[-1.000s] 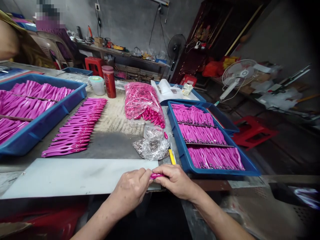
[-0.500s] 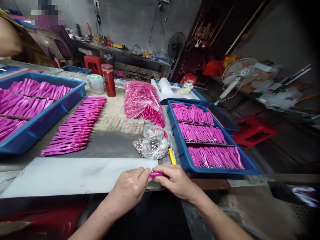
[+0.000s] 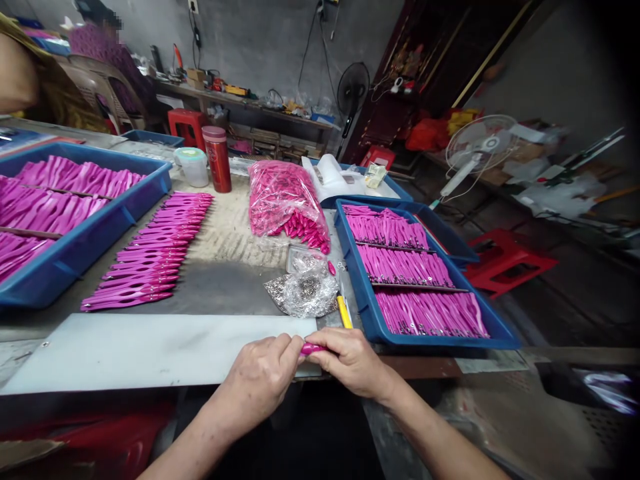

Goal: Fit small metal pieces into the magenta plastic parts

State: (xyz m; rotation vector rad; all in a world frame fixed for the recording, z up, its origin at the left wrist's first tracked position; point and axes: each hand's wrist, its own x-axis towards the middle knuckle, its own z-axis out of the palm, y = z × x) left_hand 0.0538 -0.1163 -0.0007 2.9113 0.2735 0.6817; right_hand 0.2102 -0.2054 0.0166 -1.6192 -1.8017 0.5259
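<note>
Most of the small pink plastic piece (image 3: pixel 313 348) is hidden between the fingers of both hands, so its shape cannot be told. The big blue plastic tray of pink parts (image 3: pixel 90 237) is cut off by the left edge, and the contents of the crumpled clear plastic bag (image 3: pixel 303 291) are too small to make out.

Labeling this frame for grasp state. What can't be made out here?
- Pink piece, head view: only a short stretch shows between the left hand and right hand; fingers cover its ends and shape.
- Clear bag: the small metal bits inside are too small to identify.
- Left blue tray: cut off by the left edge.
- Person in the far left corner: blurred, partly out of frame.
</note>
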